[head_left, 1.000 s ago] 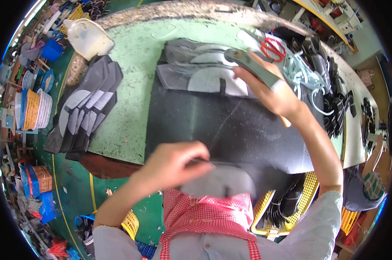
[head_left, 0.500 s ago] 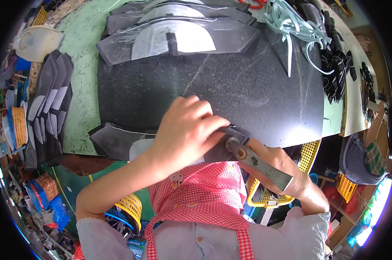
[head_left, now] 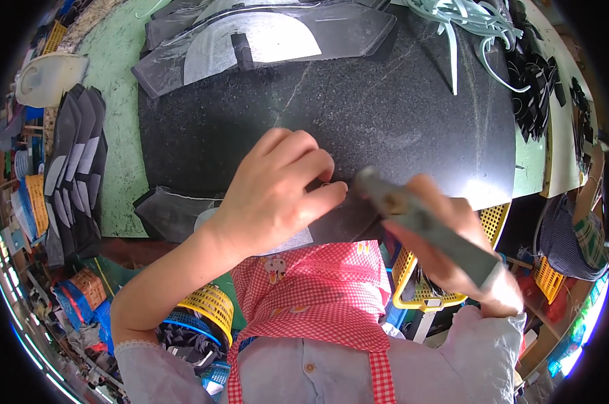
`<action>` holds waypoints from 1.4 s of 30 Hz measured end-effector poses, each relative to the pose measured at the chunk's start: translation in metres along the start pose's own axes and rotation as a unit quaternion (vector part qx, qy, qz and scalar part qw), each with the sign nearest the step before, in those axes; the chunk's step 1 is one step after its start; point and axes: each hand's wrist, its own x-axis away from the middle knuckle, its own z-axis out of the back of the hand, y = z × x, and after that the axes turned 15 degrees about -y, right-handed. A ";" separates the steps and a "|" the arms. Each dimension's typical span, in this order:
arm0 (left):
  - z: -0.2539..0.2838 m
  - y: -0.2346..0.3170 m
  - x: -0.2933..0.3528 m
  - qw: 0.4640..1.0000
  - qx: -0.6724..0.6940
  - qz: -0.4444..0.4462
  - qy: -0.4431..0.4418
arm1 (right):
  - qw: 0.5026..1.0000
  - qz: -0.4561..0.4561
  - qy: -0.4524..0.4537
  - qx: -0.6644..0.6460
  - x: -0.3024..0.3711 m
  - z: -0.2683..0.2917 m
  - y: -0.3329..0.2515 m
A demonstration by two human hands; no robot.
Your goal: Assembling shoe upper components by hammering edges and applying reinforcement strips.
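My left hand (head_left: pixel 267 195) is closed in a pinch at the edge of a dark grey fabric piece (head_left: pixel 173 214), which has a pale patch. The piece lies along the near edge of a black work slab (head_left: pixel 385 128), partly under my hand and forearm. Wrapped round a hammer (head_left: pixel 442 239), my right hand (head_left: pixel 439 205) is to the right of the left one. Motion smears the hammer, whose head is raised close to the left fingertips and apart from them. Whatever the left fingers pinch is largely hidden.
More grey pieces (head_left: pixel 264 44) overlap at the slab's far side. Pale green strips (head_left: pixel 469 20) lie in a tangle at far right. Stacked pieces (head_left: pixel 75 151) sit on the left. Yellow baskets (head_left: pixel 213 310) stand below the table. At far right another person's arm (head_left: pixel 590 192) shows.
The hammer and my right hand have lifted off the piece and swung right. My left hand has shifted slightly left, still pinching. The whole view has shifted a little.
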 end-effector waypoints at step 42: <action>0.023 -0.008 0.064 0.995 -0.002 0.096 -0.001 | 0.993 -0.003 -0.111 0.049 -0.053 -0.012 -0.029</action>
